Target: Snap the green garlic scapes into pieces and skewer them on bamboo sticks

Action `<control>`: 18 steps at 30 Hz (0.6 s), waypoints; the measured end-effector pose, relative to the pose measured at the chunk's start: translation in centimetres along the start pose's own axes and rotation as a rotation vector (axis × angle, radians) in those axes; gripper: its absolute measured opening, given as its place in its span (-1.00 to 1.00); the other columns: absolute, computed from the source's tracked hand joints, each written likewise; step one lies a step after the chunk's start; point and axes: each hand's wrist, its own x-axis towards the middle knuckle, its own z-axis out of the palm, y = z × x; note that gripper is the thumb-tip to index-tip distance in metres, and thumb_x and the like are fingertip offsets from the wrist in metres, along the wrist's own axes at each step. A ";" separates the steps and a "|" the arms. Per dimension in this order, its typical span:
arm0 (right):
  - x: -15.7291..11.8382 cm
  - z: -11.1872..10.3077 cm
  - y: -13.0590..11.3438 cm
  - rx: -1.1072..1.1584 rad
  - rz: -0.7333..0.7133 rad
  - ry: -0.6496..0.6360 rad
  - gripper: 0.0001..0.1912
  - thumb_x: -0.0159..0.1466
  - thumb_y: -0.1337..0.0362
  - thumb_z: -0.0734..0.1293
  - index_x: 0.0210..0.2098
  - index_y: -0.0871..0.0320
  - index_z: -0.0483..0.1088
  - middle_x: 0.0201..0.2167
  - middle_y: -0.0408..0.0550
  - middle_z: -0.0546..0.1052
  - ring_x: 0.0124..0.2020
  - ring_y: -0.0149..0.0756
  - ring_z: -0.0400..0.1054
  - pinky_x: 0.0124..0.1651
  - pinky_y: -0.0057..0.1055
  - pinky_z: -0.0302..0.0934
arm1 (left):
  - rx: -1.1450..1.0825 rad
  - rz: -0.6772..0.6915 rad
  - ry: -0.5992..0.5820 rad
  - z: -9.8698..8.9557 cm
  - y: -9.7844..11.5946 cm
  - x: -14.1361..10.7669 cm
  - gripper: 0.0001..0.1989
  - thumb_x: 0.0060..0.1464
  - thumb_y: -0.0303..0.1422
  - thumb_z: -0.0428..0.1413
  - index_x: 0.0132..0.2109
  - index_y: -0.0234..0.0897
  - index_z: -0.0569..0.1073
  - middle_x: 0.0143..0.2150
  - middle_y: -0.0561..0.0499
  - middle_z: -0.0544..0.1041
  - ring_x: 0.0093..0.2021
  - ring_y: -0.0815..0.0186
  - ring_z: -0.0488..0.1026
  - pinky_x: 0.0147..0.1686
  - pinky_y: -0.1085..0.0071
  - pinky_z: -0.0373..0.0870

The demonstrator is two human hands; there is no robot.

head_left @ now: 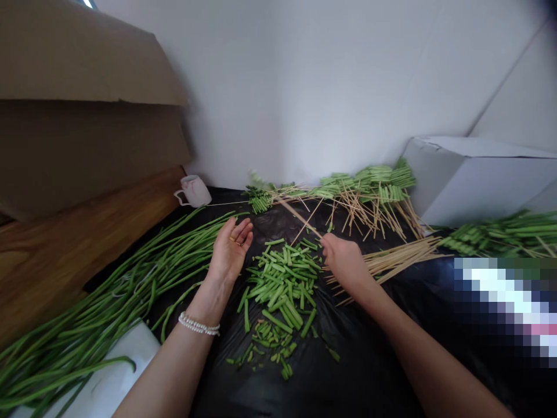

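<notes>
Head view: black plastic sheet (369,360) over desk, white wall behind. Left hand (230,249) palm up, bead bracelet (198,324) on wrist, fingers (245,229) loosely curled, empty, above edge of cut green beans (282,284). Right hand (343,261) reaching forward, palm down, fingers pinching bamboo skewer (298,217), skewer tilted toward skewered beans (365,183). Loose skewers (391,261) just beside right hand; long green beans (117,290) at left.

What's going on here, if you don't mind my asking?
A person is working with bare hands over a black plastic sheet. The right hand holds a long wooden skewer, while the open left hand appears empty above a pile of cut green beans. Whole long beans lie to the left, loose skewers to the right, and skewered beans along the back.
</notes>
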 end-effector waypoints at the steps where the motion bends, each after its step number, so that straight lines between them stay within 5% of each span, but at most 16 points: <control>1: 0.4 -0.1 0.4 0.221 0.072 0.007 -0.76 0.35 0.24 0.13 -0.38 0.15 0.33 -0.53 -0.07 0.50 -0.56 -0.33 0.42 -0.51 -0.47 0.18 | 0.010 -0.030 -0.019 0.1 -0.1 -0.2 -0.88 0.09 -0.36 0.16 -0.19 -0.26 0.45 -0.16 -0.08 0.59 -0.20 0.34 0.55 -0.24 0.46 0.46; 4: 1.7 -0.8 2.2 0.756 0.254 0.072 -0.71 0.28 0.04 0.20 -0.32 0.15 0.32 -0.62 -0.15 0.47 -0.71 -0.42 0.32 -0.68 -0.56 0.08 | 0.029 -0.117 -0.036 0.0 -0.3 -0.4 -0.83 0.08 -0.36 0.15 -0.15 -0.26 0.45 -0.17 -0.08 0.59 -0.24 0.35 0.54 -0.27 0.47 0.45; 10: 3.0 -1.5 5.5 1.019 0.384 0.151 -0.63 0.11 0.01 0.38 -0.39 0.23 0.38 -0.72 -0.21 0.39 -0.85 -0.65 -0.12 -0.76 -0.59 -0.31 | -0.009 -0.222 -0.029 -0.1 -0.6 -0.3 -0.83 0.11 -0.42 0.08 -0.13 -0.31 0.48 -0.29 -0.03 0.57 -0.38 0.41 0.51 -0.41 0.53 0.42; 14: 3.3 -1.0 6.1 1.029 0.379 0.186 -0.66 0.02 0.10 0.45 -0.38 0.25 0.42 -0.65 -0.18 0.42 -0.80 -0.65 -0.07 -0.75 -0.58 -0.24 | -0.019 -0.257 -0.047 -0.1 -0.6 -0.3 -0.82 0.11 -0.42 0.07 -0.13 -0.32 0.49 -0.35 -0.01 0.55 -0.43 0.42 0.49 -0.46 0.54 0.41; 18: 3.6 -0.7 6.2 1.016 0.378 0.325 -0.64 -0.06 0.30 0.46 -0.25 0.21 0.41 -0.36 -0.08 0.48 -0.60 -0.50 0.33 -0.61 -0.55 0.19 | -0.032 -0.293 -0.060 -0.1 -0.8 -0.4 -0.82 0.09 -0.44 0.09 -0.13 -0.34 0.50 -0.37 0.00 0.54 -0.45 0.43 0.48 -0.48 0.55 0.41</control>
